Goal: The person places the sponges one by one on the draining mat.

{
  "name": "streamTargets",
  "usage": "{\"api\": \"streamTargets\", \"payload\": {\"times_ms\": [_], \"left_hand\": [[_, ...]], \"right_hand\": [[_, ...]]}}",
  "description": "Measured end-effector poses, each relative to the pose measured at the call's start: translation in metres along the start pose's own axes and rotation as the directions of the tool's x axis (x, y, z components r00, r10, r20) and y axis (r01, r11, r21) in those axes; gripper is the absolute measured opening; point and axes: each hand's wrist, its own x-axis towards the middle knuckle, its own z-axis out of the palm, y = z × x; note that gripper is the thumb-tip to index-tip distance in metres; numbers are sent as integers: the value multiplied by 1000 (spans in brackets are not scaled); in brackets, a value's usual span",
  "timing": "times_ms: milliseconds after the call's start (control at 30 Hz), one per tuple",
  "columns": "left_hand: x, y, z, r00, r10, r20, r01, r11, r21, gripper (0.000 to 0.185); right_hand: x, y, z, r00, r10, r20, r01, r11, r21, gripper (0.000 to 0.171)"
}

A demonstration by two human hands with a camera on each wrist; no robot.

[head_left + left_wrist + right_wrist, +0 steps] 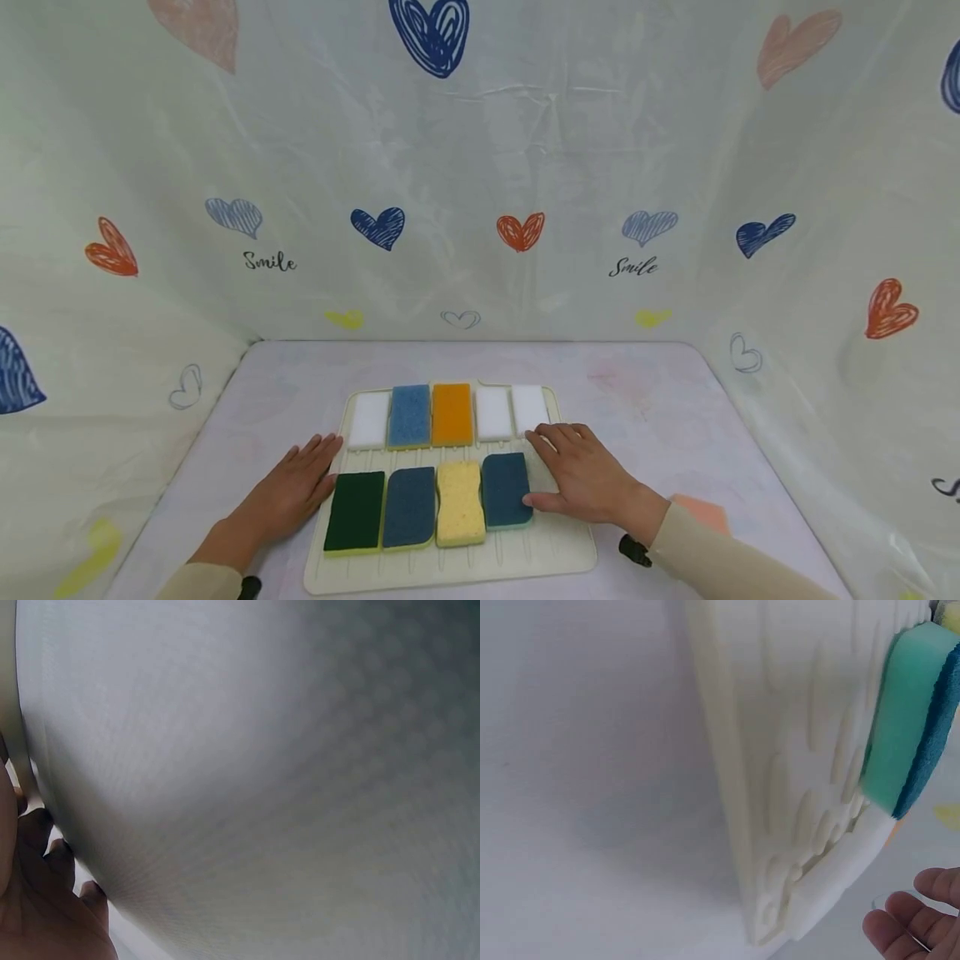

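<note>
A cream ribbed mat (540,554) lies on the table and carries two rows of sponges. The back row holds a white sponge (369,419), a light blue one (409,414), an orange one (452,413) and two more white ones (493,412). In front lie a dark green sponge (356,510), a blue one (409,507), a yellow one (459,502) and a teal-backed blue sponge (506,489) (900,742). My right hand (581,475) rests flat on the mat, thumb touching that blue sponge. My left hand (288,492) lies flat on the table at the mat's left edge.
A pink-orange sponge (701,512) lies on the table behind my right forearm. Heart-printed cloth walls close in the table on the left, back and right. The mat's ribbed edge (780,825) fills the right wrist view; the left wrist view is mostly blurred pale surface.
</note>
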Motion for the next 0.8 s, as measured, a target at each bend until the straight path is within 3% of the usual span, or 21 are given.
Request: {"api": "streamTargets", "payload": {"times_ms": [267,533,800], "left_hand": [[0,3,-2,1000,-13,15,13,1000,-5,61],[1,3,-1,1000,-21,19,21,1000,1,61],[1,6,-4,1000,-22,21,22,1000,2,61]], "right_hand": [[-39,31,-3,998,54,12,-53,996,-73,92],[-86,64,-23,993,109,37,-102,984,-146,103],[-131,76,-38,997,75,24,-68,974,-218,117]]}}
